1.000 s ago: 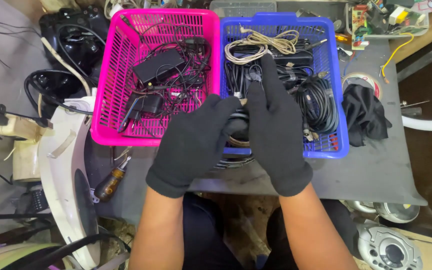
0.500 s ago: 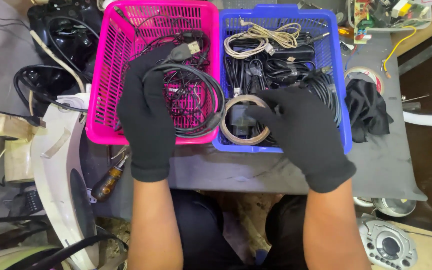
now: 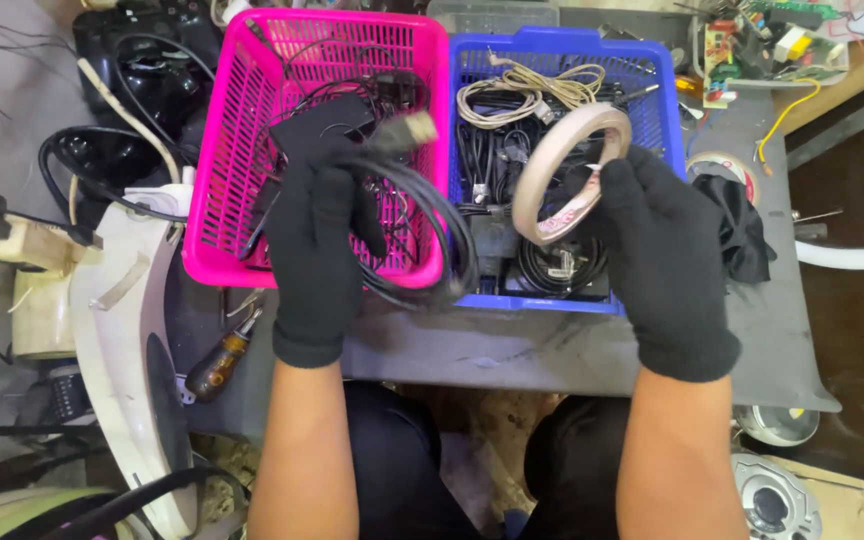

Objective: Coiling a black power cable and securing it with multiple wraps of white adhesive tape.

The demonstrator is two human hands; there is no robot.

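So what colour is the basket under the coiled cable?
Bright pink basket, seen from the head camera; the cable is black.

The setting was a small electronics repair workshop, seen from above a cluttered grey metal workbench (image 3: 552,350). Two plastic sorting baskets stood side by side on it: a pink basket (image 3: 242,150) holding black cables and adapters, and a blue basket (image 3: 652,90) filled with coiled leads. Bare circuit boards (image 3: 767,40) with loose coloured wires lay at the far right corner. A wooden-handled screwdriver (image 3: 220,358) rested at the bench's left edge. Dismantled appliance housings, black (image 3: 142,60) and white (image 3: 127,330), were heaped to the left, and round metal parts (image 3: 774,500) lay on the floor at lower right.
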